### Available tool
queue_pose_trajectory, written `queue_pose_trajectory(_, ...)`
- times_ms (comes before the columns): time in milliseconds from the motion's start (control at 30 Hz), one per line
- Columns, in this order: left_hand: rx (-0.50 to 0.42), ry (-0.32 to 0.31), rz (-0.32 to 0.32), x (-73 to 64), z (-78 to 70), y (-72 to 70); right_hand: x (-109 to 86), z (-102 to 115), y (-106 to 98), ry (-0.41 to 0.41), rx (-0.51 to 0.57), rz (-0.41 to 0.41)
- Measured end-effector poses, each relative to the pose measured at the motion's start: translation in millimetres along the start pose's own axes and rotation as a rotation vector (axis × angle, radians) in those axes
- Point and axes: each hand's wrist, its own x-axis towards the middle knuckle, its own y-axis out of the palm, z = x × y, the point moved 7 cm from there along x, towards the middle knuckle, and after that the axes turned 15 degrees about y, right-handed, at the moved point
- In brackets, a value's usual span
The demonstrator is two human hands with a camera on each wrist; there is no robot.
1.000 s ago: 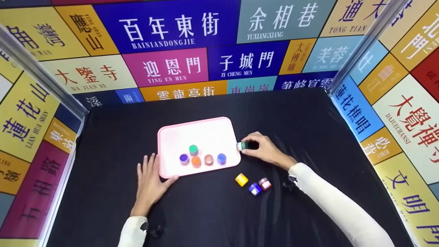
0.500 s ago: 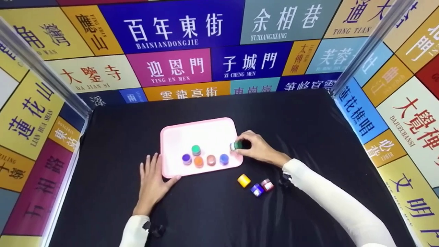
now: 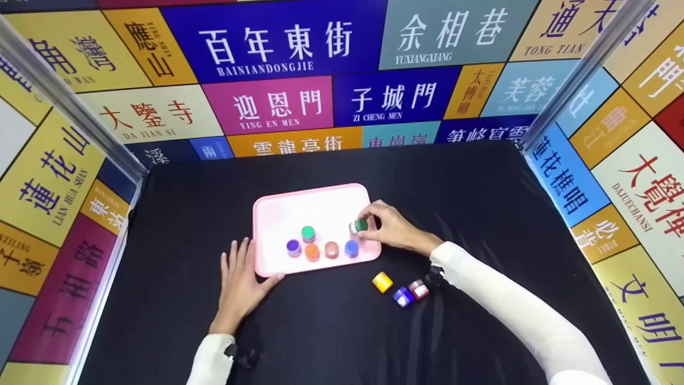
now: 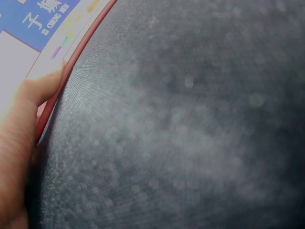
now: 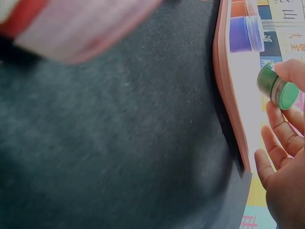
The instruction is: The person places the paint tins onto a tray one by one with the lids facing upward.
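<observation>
Over the right part of a pink-rimmed white tray (image 3: 283, 216), my right hand (image 3: 394, 229) pinches a small dark green paint jar (image 5: 269, 82) between thumb and fingertips. The jar is tilted on its side. My left hand (image 3: 240, 291) rests at the tray's left front corner with fingers straight, the thumb touching the rim. Standing on the tray are a green jar (image 3: 308, 233), a purple jar (image 3: 294, 247), an orange jar (image 3: 312, 251), a brown jar (image 3: 332, 249) and a blue jar (image 3: 351, 248).
On the black cloth (image 3: 331, 326), right of the tray's front, lie a yellow jar (image 3: 382, 282), a dark blue jar (image 3: 403, 297) and a dark red jar (image 3: 419, 289). Panels with printed characters (image 3: 272, 53) wall in the table's back and sides.
My right hand has carried the dark green jar leftward from the tray's right edge to over the tray. The left hand stays at the corner. The head view has shifted slightly.
</observation>
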Motion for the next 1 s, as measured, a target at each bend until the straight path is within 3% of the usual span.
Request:
queue_pose_trajectory(800,-0.008,-0.01,0.027,0.3,1.3,1.0,23.2,21,30,-0.01,-0.029,0.04)
queue_pose_trajectory(1000,-0.007,-0.01,0.02,0.2,1.3,1.3,25.6,28,37,-0.056,-0.039,0.043)
